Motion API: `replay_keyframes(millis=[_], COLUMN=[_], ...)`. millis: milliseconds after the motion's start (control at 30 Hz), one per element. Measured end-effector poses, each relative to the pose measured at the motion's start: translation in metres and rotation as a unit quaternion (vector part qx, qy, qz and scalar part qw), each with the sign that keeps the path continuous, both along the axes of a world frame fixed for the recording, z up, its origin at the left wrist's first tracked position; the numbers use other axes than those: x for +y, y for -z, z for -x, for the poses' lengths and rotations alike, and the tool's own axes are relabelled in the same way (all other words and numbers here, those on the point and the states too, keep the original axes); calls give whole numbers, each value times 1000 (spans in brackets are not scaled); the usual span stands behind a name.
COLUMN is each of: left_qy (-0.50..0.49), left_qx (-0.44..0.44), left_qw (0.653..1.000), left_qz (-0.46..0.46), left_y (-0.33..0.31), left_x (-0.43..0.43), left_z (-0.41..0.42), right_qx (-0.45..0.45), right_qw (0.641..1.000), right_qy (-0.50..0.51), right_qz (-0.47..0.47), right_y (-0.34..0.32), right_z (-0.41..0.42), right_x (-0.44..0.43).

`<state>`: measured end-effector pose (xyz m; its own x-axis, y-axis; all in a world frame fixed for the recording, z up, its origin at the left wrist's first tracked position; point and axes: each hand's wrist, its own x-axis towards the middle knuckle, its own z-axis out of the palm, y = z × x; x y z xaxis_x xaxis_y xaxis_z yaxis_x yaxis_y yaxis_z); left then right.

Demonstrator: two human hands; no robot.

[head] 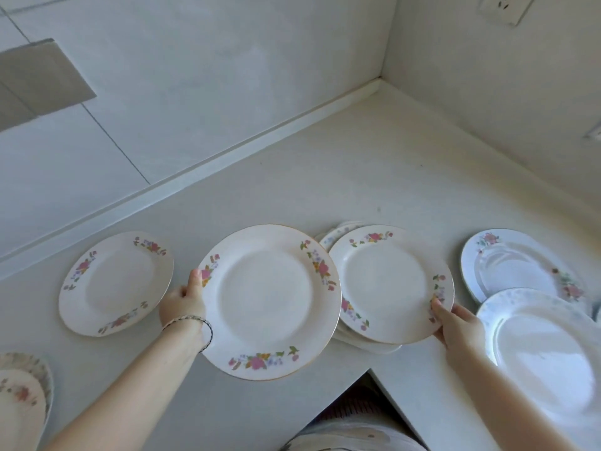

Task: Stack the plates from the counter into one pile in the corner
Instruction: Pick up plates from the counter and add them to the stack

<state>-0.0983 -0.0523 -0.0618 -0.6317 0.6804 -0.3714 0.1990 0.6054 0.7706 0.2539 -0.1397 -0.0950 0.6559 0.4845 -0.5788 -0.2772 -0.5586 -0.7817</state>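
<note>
My left hand [182, 304] grips the left rim of a large white plate with pink flowers [270, 301], held just above the counter [374, 164]. My right hand [455, 323] holds the near right rim of a smaller flowered plate [390, 284], which sits over a loose pile of other plates [367, 345]. Another flowered plate [115, 283] lies flat to the left. Two pale plates lie at the right: one with pink flowers [517, 265] and one with a faint grey pattern [546, 356] overlapping it. The far corner where the walls meet [380, 79] holds nothing.
At the bottom left edge lie two more patterned plates [22, 395], partly cut off. The counter is L-shaped, with its inner edge [370, 369] near my body. A raised backsplash strip [227, 157] runs along the wall. A wall socket [507, 8] is at the upper right.
</note>
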Motion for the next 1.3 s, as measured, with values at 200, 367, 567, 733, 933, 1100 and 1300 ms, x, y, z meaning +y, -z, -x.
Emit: replay_keyframes(millis=[200,367,567,733,933,1100,1300], left_qy=[18,13,3,3,-41,-49,-29], left_qx=[36,48,37,37,5,-21,-40], left_qw=[999,998,998,998,999,997,998], left_qz=[29,48,49,50,33,47,37], left_y=[-4,-13,-13,-13,-5,5,5], left_x=[-4,-9,-11,-8,-7,-9,-5], left_z=[5,-3,-3,-4,-2,-6,-44], right_qx=[-259,-281,-291,-311,-183,-164,-211], right_qw=[940,927,910,921,959,961,956], right_qy=[-198,-220,-258,-213,-205,-210,-197], right_qz=[99,118,146,94,71,75,45], right_y=[10,15,15,11,22,22,-16], right_z=[8,15,9,-1,6,4,14], right_x=[-5,-2,-3,26,50,52,52])
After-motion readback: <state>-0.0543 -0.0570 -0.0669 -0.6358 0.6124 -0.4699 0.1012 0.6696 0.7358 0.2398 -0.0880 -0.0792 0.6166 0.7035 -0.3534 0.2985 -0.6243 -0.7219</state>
